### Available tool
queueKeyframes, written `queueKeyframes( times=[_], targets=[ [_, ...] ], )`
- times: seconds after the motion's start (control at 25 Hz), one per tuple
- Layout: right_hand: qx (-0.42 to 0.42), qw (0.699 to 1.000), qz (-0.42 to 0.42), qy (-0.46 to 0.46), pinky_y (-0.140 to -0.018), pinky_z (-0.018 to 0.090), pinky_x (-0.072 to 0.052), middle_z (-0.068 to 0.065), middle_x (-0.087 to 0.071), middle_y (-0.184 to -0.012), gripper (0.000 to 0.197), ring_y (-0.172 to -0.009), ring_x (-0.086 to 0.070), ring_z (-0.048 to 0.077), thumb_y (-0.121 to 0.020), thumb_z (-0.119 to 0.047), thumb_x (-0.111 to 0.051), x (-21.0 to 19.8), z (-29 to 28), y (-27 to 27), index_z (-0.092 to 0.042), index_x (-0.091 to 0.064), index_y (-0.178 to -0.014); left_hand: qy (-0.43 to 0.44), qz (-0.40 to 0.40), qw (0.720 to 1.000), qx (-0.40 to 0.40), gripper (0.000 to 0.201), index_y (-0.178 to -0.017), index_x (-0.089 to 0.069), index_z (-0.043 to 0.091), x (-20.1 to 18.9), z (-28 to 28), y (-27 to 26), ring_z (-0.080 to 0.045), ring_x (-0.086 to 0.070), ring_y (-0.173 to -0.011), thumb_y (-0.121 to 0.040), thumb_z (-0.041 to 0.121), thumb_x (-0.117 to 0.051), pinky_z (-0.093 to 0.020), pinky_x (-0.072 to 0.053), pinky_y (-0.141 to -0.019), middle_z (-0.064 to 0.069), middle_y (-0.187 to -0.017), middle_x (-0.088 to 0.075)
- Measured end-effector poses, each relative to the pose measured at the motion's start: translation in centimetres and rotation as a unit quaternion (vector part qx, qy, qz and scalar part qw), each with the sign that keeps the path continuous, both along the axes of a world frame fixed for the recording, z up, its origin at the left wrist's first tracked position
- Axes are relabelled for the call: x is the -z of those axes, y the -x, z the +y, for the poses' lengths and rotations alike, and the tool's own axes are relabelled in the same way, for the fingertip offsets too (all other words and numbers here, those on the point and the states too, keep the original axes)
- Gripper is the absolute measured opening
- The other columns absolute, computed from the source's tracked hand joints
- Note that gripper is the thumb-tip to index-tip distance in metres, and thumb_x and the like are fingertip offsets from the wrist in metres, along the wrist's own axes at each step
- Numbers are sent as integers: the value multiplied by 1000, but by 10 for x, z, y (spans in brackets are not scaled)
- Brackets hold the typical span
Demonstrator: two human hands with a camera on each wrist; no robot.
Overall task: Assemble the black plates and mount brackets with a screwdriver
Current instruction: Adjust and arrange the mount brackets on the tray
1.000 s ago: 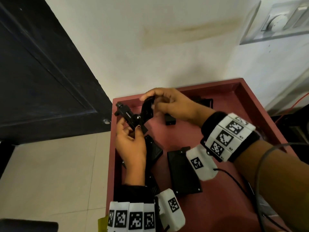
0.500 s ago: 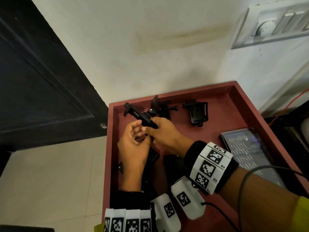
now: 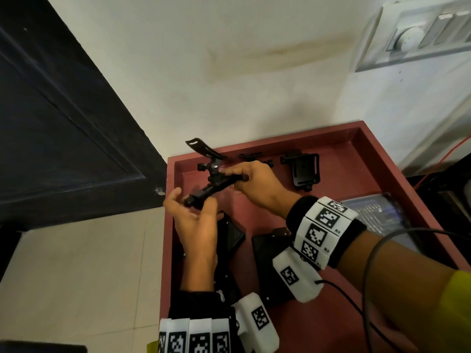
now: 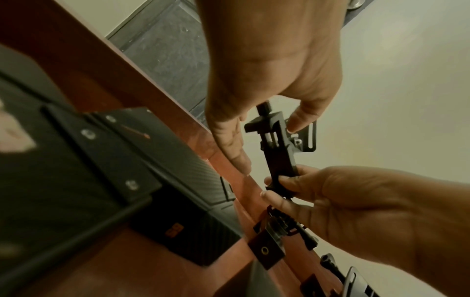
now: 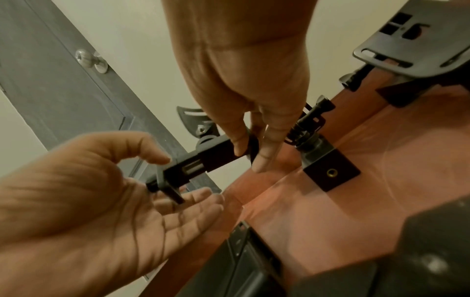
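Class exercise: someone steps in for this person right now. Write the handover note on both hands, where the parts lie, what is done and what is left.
Right hand: pinches one end of the black mount bracket, held above the red tray.
Left hand: open, fingers cupped at the bracket's other end.
Bracket: a curved slotted plate already sits on its joint.
In the tray: a second bracket at the far side, black plates near the wrists, a tablet on the right.
Left: join plates and brackets. No screwdriver is in view.
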State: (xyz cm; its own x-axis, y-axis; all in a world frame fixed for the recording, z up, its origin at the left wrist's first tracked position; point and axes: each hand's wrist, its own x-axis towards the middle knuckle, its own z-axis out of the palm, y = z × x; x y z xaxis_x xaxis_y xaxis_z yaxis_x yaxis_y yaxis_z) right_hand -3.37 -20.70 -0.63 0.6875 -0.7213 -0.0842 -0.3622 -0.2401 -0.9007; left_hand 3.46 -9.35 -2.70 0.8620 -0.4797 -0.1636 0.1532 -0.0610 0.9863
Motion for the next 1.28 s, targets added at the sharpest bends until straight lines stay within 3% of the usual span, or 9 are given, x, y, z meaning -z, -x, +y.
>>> queueKeyframes(
  times=[0.12, 0.24, 0.36, 0.44, 0.56, 0.76, 0.96, 1.16, 1.28],
  targets=[
    [-25, 1000, -8, -5, -89, 13, -43, 14, -67, -115, 41, -110, -61, 20, -79, 21, -52, 7, -5, -11, 0, -68, -111, -31, -38, 999, -16, 27, -111, -55, 17, 2, -2, 0, -8, -61, -82, -88, 3, -61, -15, -51, -65, 5, -96, -60],
    [-60, 998, -4, -21, -99, 27, -44, 16, -64, -118, 40, -115, -58, 25, -79, 20, -54, 10, -4, -18, 2, -66, -113, -44, -35, 998, -40, 21, -97, -60, 20, 5, -3, -2, -12, -62, -90, -87, 3, -65, -20, -52, -75, 6, -92, -62],
    [-70, 997, -8, -38, -102, 29, -42, 9, -54, -121, 46, -114, -53, 18, -80, 11, -60, 8, 0, -16, -1, -57, -124, 4, 38, 997, -68, 22, -97, -61, 20, 2, -5, -2, -10, -65, -78, -87, 1, -65, -25, -54, -74, 2, -92, -65],
    [9, 1000, 10, -9, -93, 31, -47, 6, -52, -117, 49, -106, -55, 18, -79, -3, -68, 7, 3, -11, -10, -51, -125, 35, 92, 991, -91, 20, -98, -62, 17, 2, -6, -3, -15, -67, -76, -87, 0, -64, -33, -56, -75, -8, -98, -67],
    [53, 994, 21, -90, -63, 32, -52, 9, -64, -86, 19, -70, -59, 17, -85, -20, -67, -4, 18, -6, -8, -58, -97, 24, 67, 991, -117, 21, -103, -61, 16, 1, -8, -1, -27, -65, -100, -89, 1, -63, -44, -53, -93, -13, -108, -66],
    [67, 964, 7, -258, -40, 22, -43, 11, -56, -67, 16, -49, -50, 14, -86, -15, -69, 0, 25, -18, -6, -56, -88, -25, -3, 1000, -6, 35, -123, -51, 22, 0, -8, 4, -18, -56, -118, -97, 0, -45, -40, -45, -104, -6, -128, -57],
    [101, 954, 56, -275, -46, 26, -49, 9, -52, -62, 20, -48, -50, 14, -87, -2, -65, 12, -2, -19, -8, -49, -76, -115, -5, 984, 138, 67, -153, -17, 27, -6, -5, 8, -8, -49, -117, -97, 7, -49, -28, -38, -102, 1, -144, -44],
    [103, 963, 87, -232, -50, 29, -53, 10, -58, -65, 21, -49, -56, 16, -87, 0, -63, 24, -10, -22, -9, -53, -71, -249, -107, 946, 180, 59, -142, -38, 18, -1, 1, 3, -19, -52, -117, -88, 12, -61, -31, -43, -93, -1, -127, -51],
    [79, 970, 117, -197, -63, 34, -58, 7, -59, -60, 23, -52, -60, 17, -88, 0, -61, 27, -8, -29, -9, -53, -69, -337, -142, 903, 225, 74, -140, -40, 20, 1, 3, 0, -28, -50, -122, -75, 34, -72, -43, -45, -99, -6, -133, -51]
  ],
)
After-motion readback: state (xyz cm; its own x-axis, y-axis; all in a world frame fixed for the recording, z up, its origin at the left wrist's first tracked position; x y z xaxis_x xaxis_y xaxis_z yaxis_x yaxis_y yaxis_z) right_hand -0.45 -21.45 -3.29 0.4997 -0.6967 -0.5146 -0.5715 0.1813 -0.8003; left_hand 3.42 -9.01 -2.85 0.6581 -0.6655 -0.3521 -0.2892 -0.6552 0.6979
